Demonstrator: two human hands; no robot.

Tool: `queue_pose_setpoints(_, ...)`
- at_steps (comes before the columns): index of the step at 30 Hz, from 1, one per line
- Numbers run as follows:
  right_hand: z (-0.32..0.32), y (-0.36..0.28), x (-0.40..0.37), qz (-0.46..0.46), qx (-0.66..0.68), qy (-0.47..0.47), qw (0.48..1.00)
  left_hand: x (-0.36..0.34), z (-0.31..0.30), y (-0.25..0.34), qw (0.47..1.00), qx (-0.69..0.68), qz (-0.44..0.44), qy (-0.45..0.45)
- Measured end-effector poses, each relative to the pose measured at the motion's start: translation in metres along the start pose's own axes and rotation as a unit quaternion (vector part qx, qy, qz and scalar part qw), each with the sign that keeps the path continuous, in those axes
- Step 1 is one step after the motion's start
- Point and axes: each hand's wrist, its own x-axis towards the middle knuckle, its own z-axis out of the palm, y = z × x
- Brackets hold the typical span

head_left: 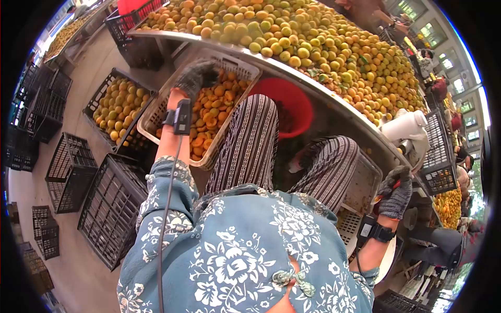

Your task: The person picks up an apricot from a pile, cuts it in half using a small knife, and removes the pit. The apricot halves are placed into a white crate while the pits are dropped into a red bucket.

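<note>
My left hand (197, 78), in a dark grey knitted glove, is over the far end of a pale plastic crate (148, 122) of halved apricots (211, 112). Its fingers are blurred, so their pose and anything in them cannot be made out. At the right, beside the table's edge, my right hand (395, 193) wears a similar glove and is closed. A small red-orange bit shows between its fingers, too little to name. Whole apricots (334, 57) lie heaped on the metal-edged table (313, 82) before me.
A red basin (300, 107) stands beyond my knees, under the table edge. Left of the pale crate is a black crate of whole apricots (120, 107). More black crates (112, 203) stand on the floor at left. A white container (404, 125) sits at the table's right edge.
</note>
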Motion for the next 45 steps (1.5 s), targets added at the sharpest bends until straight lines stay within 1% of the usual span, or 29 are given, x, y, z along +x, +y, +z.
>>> queue_pose_setpoints(1,-0.002,-0.001,-0.004,0.014,-0.005,-0.016,1.000,-0.004,0.002,-0.028,0.994,0.058,0.084,0.027)
queue_pose_setpoints(2,-0.001,0.001,-0.005,0.041,-0.001,-0.003,0.999,-0.003,0.008,-0.051,0.984,-0.147,-0.077,-0.059)
queue_pose_setpoints(3,0.002,0.004,-0.006,0.030,0.001,-0.002,1.000,0.013,-0.006,0.009,0.902,-0.309,-0.290,-0.078)
queue_pose_setpoints(4,0.005,0.008,-0.006,0.040,-0.053,-0.001,0.998,0.031,-0.020,0.076,0.752,-0.438,-0.492,-0.010)
queue_pose_setpoints(5,0.009,0.013,-0.006,0.053,-0.107,0.001,0.993,0.034,-0.018,0.097,0.755,-0.442,-0.485,-0.010)
queue_pose_setpoints(6,0.015,0.019,-0.004,0.043,-0.140,-0.023,0.989,0.037,-0.018,0.109,0.830,-0.409,-0.379,-0.007)
queue_pose_setpoints(7,0.029,0.020,-0.005,0.032,-0.173,-0.047,0.983,0.045,-0.013,0.127,0.835,-0.421,-0.354,-0.001)
queue_pose_setpoints(8,0.047,0.017,-0.008,0.064,-0.188,-0.028,0.980,0.052,-0.008,0.144,0.840,-0.433,-0.328,0.004)
queue_pose_setpoints(9,0.049,0.025,0.010,0.056,-0.205,-0.076,0.974,0.060,-0.003,0.162,0.843,-0.445,-0.302,0.008)
queue_pose_setpoints(11,0.064,0.030,0.030,0.059,-0.243,-0.133,0.959,0.080,0.011,0.172,0.782,-0.486,-0.387,-0.047)
queue_pose_setpoints(14,0.080,0.048,0.067,0.097,-0.204,-0.138,0.964,0.098,0.065,0.148,0.805,-0.489,-0.322,-0.095)
queue_pose_setpoints(15,0.081,0.056,0.085,0.124,-0.183,-0.161,0.962,0.102,0.064,0.187,0.777,-0.495,-0.378,-0.091)
queue_pose_setpoints(17,0.095,0.068,0.112,0.155,-0.141,-0.169,0.963,0.119,0.078,0.201,0.755,-0.512,-0.384,-0.141)
queue_pose_setpoints(21,0.109,0.091,0.172,0.168,-0.166,-0.114,0.965,0.142,0.134,0.211,0.737,-0.531,-0.391,-0.148)
queue_pose_setpoints(23,0.108,0.105,0.211,0.165,-0.171,-0.082,0.968,0.152,0.169,0.200,0.717,-0.553,-0.381,-0.187)
queue_pose_setpoints(25,0.101,0.121,0.251,0.068,-0.244,-0.051,0.966,0.159,0.178,0.217,0.731,-0.531,-0.379,-0.201)
queue_pose_setpoints(26,0.102,0.122,0.262,0.081,-0.203,-0.024,0.976,0.161,0.188,0.213,0.725,-0.540,-0.374,-0.207)
queue_pose_setpoints(27,0.103,0.120,0.268,0.060,-0.176,-0.017,0.982,0.162,0.199,0.208,0.719,-0.550,-0.367,-0.214)
queue_pose_setpoints(29,0.101,0.122,0.294,0.053,-0.213,-0.004,0.976,0.163,0.216,0.195,0.682,-0.597,-0.357,-0.224)
queue_pose_setpoints(32,0.088,0.142,0.342,0.033,-0.239,0.025,0.970,0.161,0.237,0.177,0.652,-0.638,-0.345,-0.220)
queue_pose_setpoints(33,0.079,0.154,0.363,-0.001,-0.257,0.021,0.966,0.163,0.239,0.175,0.668,-0.618,-0.348,-0.224)
queue_pose_setpoints(35,0.078,0.164,0.391,-0.021,-0.281,0.040,0.959,0.171,0.234,0.185,0.673,-0.616,-0.348,-0.214)
queue_pose_setpoints(36,0.085,0.162,0.401,-0.047,-0.307,0.046,0.949,0.175,0.236,0.183,0.659,-0.630,-0.348,-0.218)
queue_pose_setpoints(37,0.094,0.163,0.411,-0.068,-0.342,0.060,0.935,0.178,0.237,0.183,0.665,-0.629,-0.339,-0.217)
queue_pose_setpoints(39,0.115,0.162,0.431,-0.180,-0.406,0.029,0.896,0.186,0.239,0.182,0.657,-0.636,-0.343,-0.214)
queue_pose_setpoints(40,0.140,0.146,0.424,-0.086,-0.341,0.009,0.936,0.190,0.239,0.182,0.655,-0.633,-0.348,-0.223)
queue_pose_setpoints(41,0.157,0.143,0.425,-0.093,-0.326,-0.015,0.941,0.191,0.243,0.178,0.654,-0.632,-0.350,-0.224)
queue_pose_setpoints(43,0.184,0.140,0.432,-0.126,-0.440,-0.060,0.887,0.195,0.248,0.171,0.659,-0.627,-0.340,-0.239)
queue_pose_setpoints(45,0.210,0.136,0.437,-0.113,-0.644,-0.037,0.756,0.197,0.249,0.170,0.667,-0.611,-0.352,-0.240)
